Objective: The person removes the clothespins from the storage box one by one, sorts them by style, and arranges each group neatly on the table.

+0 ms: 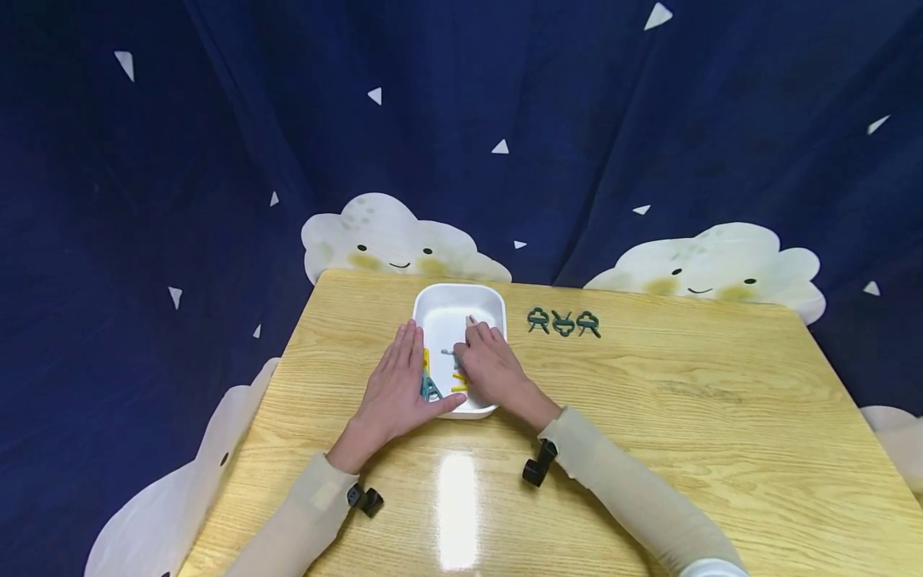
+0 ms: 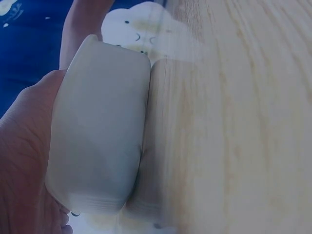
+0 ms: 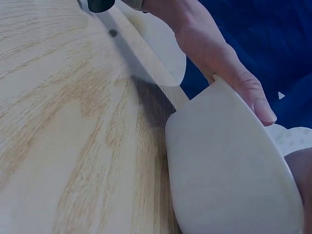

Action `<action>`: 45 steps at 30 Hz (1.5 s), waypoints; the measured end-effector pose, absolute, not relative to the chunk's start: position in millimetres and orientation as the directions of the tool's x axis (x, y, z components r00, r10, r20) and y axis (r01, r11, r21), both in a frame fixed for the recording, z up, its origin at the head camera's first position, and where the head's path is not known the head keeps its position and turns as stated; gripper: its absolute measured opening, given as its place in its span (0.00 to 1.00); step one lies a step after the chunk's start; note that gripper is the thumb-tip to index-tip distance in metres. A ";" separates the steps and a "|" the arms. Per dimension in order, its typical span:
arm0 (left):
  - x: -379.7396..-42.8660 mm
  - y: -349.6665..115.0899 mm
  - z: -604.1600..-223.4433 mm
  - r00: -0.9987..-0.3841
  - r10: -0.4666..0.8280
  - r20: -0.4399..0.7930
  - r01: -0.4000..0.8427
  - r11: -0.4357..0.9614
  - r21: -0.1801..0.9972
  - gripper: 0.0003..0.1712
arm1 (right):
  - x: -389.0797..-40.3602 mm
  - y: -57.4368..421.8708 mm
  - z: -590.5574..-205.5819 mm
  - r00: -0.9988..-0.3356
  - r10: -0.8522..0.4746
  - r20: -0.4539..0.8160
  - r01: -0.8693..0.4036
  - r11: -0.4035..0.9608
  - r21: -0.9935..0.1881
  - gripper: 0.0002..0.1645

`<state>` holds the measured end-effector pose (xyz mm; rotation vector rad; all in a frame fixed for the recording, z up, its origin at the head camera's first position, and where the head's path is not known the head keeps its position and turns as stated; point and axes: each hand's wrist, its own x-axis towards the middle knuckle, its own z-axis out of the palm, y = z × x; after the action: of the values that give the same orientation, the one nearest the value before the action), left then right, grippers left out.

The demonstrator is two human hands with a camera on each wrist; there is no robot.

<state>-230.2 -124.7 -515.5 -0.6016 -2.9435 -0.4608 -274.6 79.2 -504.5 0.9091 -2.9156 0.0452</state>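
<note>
A white rectangular tray [image 1: 447, 300] stands on the table, with several small clips inside. Among these are a blue-grey clip [image 1: 430, 390] by the near left corner, a yellow clip [image 1: 426, 358] along the left wall and yellow pieces [image 1: 460, 389] near the middle. My left hand [image 1: 394, 393] rests along the tray's left rim, fingers straight, thumb stretched over the near rim. Reaching into the tray from the right, my right hand [image 1: 493, 369] has bent fingers beside a pale blue-grey clip [image 1: 457, 361]. Its fingertips are partly hidden, so a grip on that clip cannot be made out.
Three dark green clips, one of them the middle clip [image 1: 563, 323], lie in a row to the tray's right. The wooden table [image 1: 685, 417] ends at a dark blue curtain [image 1: 461, 120] with white clouds. Both wrist views mostly show the tray's outer walls.
</note>
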 end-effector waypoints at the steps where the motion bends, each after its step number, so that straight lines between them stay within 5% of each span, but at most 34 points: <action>1: -230.3 -124.5 -515.6 -0.916 0.366 0.162 0.398 0.876 0.273 0.78 | -274.6 79.6 -504.7 -0.812 -0.578 0.086 -0.580 0.815 -0.004 0.14; 5: -230.8 -124.1 -515.6 -0.917 0.365 0.163 0.397 0.876 0.273 0.78 | -275.2 80.3 -504.5 -0.798 -0.590 0.119 -0.598 0.801 -0.037 0.18; 9: -230.9 -124.9 -515.1 -0.914 0.368 0.170 0.403 0.870 0.283 0.78 | -274.6 80.0 -504.5 -0.861 -0.470 0.196 -0.492 0.866 -0.085 0.11; 14: -230.9 -125.8 -515.5 -0.912 0.373 0.174 0.408 0.872 0.272 0.79 | -273.1 78.1 -505.9 -0.916 -0.365 0.167 -0.377 0.925 -0.047 0.40; 17: -230.7 -125.7 -516.1 -0.911 0.376 0.170 0.409 0.874 0.262 0.79 | -273.3 76.6 -506.1 -0.917 -0.381 0.116 -0.385 0.923 -0.020 0.47; 32: -231.1 -125.0 -516.4 -0.911 0.381 0.159 0.411 0.875 0.256 0.79 | -273.2 77.0 -506.1 -0.916 -0.392 0.090 -0.392 0.920 0.016 0.40; 45: -230.5 -125.3 -515.7 -0.911 0.379 0.163 0.410 0.874 0.259 0.78 | -274.5 79.2 -507.0 -0.827 -0.547 0.128 -0.548 0.836 0.027 0.43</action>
<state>-230.5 -125.3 -515.7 -0.6204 -2.9376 -0.4412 -274.5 79.2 -507.0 0.8641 -2.8836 0.0159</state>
